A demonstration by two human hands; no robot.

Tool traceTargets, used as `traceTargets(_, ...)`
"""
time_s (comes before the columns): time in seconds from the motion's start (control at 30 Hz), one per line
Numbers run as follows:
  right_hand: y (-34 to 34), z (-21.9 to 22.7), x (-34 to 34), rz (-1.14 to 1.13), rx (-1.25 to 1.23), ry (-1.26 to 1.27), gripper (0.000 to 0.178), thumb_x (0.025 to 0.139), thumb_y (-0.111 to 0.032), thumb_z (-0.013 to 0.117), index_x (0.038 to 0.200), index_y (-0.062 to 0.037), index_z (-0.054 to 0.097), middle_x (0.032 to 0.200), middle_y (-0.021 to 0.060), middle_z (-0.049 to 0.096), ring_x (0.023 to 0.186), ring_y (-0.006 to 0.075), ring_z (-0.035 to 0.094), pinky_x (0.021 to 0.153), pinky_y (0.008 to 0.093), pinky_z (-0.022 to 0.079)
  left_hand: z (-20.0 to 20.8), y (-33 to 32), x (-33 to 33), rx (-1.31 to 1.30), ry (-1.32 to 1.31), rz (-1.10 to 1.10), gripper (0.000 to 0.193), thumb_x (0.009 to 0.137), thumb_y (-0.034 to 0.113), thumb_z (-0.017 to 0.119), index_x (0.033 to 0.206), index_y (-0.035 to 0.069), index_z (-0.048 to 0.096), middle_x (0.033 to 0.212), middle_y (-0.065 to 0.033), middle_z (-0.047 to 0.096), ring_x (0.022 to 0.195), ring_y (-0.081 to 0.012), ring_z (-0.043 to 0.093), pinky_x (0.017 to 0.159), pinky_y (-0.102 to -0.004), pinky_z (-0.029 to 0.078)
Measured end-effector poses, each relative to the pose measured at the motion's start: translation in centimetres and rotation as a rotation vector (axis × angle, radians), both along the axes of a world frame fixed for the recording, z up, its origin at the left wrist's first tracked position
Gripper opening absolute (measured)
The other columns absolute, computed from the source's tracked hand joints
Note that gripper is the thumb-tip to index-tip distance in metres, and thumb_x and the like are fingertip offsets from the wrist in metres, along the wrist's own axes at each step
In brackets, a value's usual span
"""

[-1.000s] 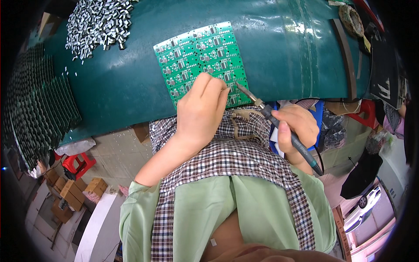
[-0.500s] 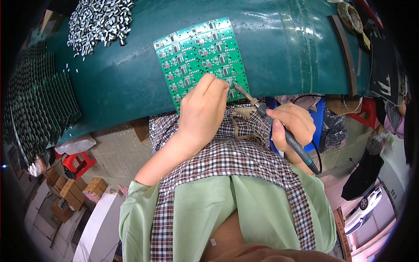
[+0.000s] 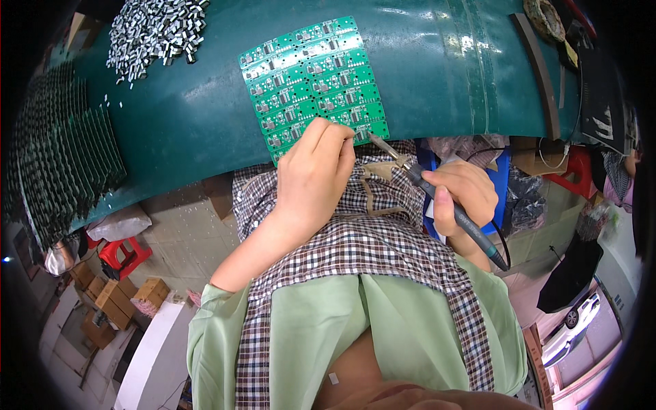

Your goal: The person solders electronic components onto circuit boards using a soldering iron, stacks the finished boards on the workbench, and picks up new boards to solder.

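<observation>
A green circuit board panel (image 3: 294,76), divided into rows of small identical boards, lies on the dark green table mat near its front edge. My left hand (image 3: 311,179) rests over the panel's near part, its thumb and fingers pinched together. Whatever they pinch is too small or hidden to make out. In my right hand (image 3: 466,195) is a soldering iron (image 3: 471,231) with a dark grey handle, gripped like a pen. Its metal tip points up and left, at the nearest row on the panel's right half, close beside my left fingertips.
At the far left sits a heap of small silvery components (image 3: 156,37), a few scattered nearby. Rows of upright circuit boards (image 3: 75,154) line the left edge. A dark bar (image 3: 536,75) lies at the right. Below the table are a blue bin (image 3: 502,184) and red stools (image 3: 125,256).
The panel has slid a little away from me, so the iron's tip now meets its nearest row. My left hand stays pinched; my right hand has shifted slightly right.
</observation>
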State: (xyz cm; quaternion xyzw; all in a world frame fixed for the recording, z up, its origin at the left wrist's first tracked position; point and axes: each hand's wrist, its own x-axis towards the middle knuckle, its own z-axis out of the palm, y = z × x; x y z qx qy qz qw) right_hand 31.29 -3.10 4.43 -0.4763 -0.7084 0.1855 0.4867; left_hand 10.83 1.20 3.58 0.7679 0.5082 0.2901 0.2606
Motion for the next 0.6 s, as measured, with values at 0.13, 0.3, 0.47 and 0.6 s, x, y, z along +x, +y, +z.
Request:
traceTargets(0.13, 0.1, -0.2, -0.2, 0.006, 0.014, -0.022, 0.014, 0.066, -0.006, 0.061, 0.076, 0.0020, 0.067, 0.061, 0.0105, 0.062, 0.049, 0.0219, 0.060, 0.044, 0.0293, 0.046, 0.0, -0.1, 0.1, -0.030, -0.002, 0.006, 0.015, 0.076, -0.004, 0.065, 0.087, 0.002, 0.057, 0.080, -0.0074, 0.056, 0.060, -0.0196, 0.054, 0.051, -0.0299, 0.043)
traceTargets(0.3, -0.1, -0.6, -0.5, 0.011, 0.019, -0.004, 0.014, 0.065, -0.005, 0.061, 0.076, 0.0019, 0.067, 0.061, 0.0105, 0.062, 0.049, 0.0218, 0.060, 0.044, 0.0287, 0.046, 0.1, -0.1, 0.1, -0.068, -0.007, -0.044, 0.014, 0.077, -0.003, 0.062, 0.088, 0.002, 0.055, 0.083, -0.0118, 0.054, 0.068, -0.0303, 0.059, 0.057, -0.0387, 0.049)
traceTargets(0.47, -0.4, -0.7, -0.6, 0.009, 0.008, 0.005, 0.014, 0.065, -0.005, 0.062, 0.076, 0.0019, 0.067, 0.062, 0.0107, 0.062, 0.050, 0.0221, 0.061, 0.045, 0.0289, 0.047, -0.2, -0.2, 0.0, -0.079, -0.063, -0.008, 0.013, 0.077, -0.004, 0.064, 0.087, 0.002, 0.059, 0.079, -0.0079, 0.056, 0.059, -0.0205, 0.053, 0.052, -0.0301, 0.043)
traceTargets(0.6, -1.0, -0.4, -0.8, -0.014, -0.014, -0.014, 0.014, 0.065, -0.005, 0.062, 0.076, 0.0022, 0.067, 0.062, 0.0111, 0.062, 0.051, 0.0228, 0.062, 0.046, 0.0294, 0.048, -0.4, -0.1, -0.3, 0.028, 0.001, -0.055, 0.012, 0.077, 0.000, 0.067, 0.085, 0.004, 0.060, 0.080, -0.0084, 0.055, 0.063, -0.0237, 0.057, 0.054, -0.0332, 0.046)
